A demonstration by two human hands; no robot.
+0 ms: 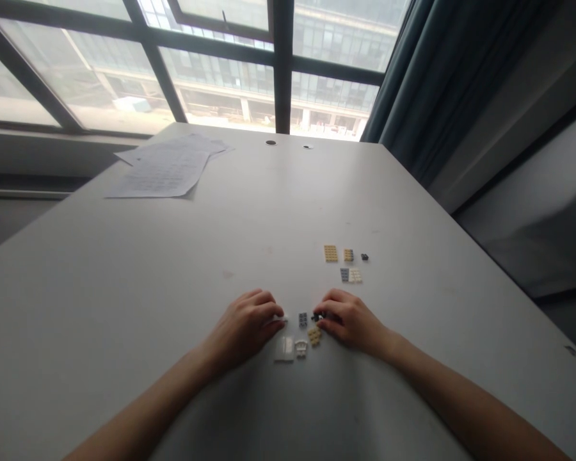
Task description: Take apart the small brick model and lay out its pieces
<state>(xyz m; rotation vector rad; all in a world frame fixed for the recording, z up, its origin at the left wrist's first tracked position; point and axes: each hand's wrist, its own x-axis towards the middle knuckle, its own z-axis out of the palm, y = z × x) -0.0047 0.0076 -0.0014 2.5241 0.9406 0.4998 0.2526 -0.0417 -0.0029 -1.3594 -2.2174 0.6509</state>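
Note:
My left hand (251,322) is closed on a small white piece (284,318) between thumb and fingers. Across from it, my right hand (348,318) pinches a small black piece (316,317). Between the hands lies a grey studded brick (303,319). A tan piece (313,336) rests just below my right fingertips. Nearer the front are a white arched piece (301,347) and a clear plastic bag (284,349), side by side on the white table (249,243).
Beyond my right hand lie a yellow plate (331,253), a yellow-and-grey piece (348,255), a dark piece (364,257), a grey piece (344,274) and a cream piece (355,275). Papers (163,169) lie at the far left, before the windows.

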